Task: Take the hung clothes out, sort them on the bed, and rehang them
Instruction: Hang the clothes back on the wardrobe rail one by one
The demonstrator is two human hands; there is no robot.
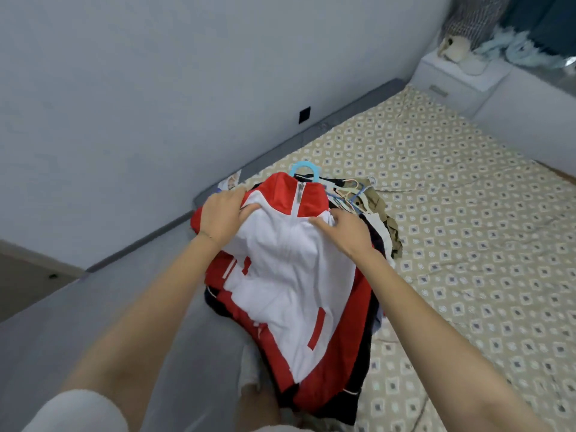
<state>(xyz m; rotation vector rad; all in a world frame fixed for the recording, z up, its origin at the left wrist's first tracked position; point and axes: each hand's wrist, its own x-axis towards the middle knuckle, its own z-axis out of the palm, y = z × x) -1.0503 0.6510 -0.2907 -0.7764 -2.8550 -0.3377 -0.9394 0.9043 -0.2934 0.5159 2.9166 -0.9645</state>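
A red and white zip jacket [290,275] lies on top of a pile of clothes at the near edge of the bed [467,244]. My left hand [223,216] grips the jacket's left shoulder, fingers curled into the white cloth. On the right shoulder, beside the red collar, my right hand [343,230] pinches the fabric. A blue hanger hook [304,168] sticks out behind the collar. Several pale hangers [349,194] and a khaki garment [383,213] lie just right of the pile. Dark clothes [364,363] show beneath the jacket.
The patterned beige sheet stretches away to the right and back. A grey bed frame [156,244] runs along the white wall [156,88] on the left. A white nightstand [461,76] with a small object stands at the far corner, hanging cloth above it.
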